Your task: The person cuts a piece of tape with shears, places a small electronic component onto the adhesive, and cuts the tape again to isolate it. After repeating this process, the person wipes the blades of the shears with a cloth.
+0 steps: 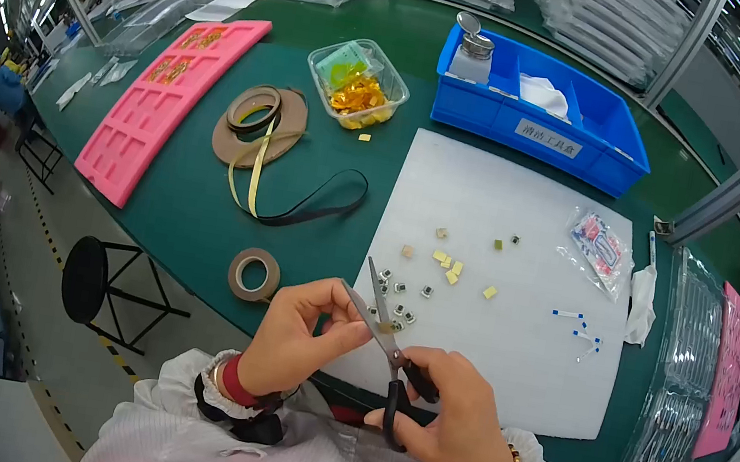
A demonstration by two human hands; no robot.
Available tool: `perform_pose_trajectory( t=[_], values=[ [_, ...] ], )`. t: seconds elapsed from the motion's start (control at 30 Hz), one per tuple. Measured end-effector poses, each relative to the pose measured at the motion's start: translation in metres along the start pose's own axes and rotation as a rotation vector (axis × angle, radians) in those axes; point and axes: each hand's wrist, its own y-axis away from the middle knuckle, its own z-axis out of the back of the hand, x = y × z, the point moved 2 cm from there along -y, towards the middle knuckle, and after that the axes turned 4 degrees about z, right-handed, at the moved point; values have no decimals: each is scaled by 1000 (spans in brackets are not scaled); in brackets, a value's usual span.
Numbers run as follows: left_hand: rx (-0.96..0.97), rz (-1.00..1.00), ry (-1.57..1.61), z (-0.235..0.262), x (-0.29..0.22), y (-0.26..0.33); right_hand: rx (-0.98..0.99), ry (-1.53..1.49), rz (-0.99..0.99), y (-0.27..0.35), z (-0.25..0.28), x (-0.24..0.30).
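Green table [200, 204] carries a white mat [506, 349] as work surface, small parts [399, 289] scattered at its 8 o'clock, within reach; right hand [447, 417] closed through the handles of scissors [387, 335], blades parted, pointing to 11 o'clock; left hand [300, 336] pinches a tiny piece, too small to identify, between the blades, fingertips together.
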Motion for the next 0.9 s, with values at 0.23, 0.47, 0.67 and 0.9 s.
perform_pose_trajectory(
  t=[0.23,0.47,0.67,0.9],
  values=[
    [7,-10,-39,0,0,0,-41,69,9,1,-1,-5],
    [-228,-150,-321,12,0,1,-127,467,12,9,19,-5],
    [-283,-451,-596,16,-16,2,-69,693,-33,13,21,1],
    [-144,-644,-924,4,-27,3,-11,778,72,9,16,6]
  ],
)
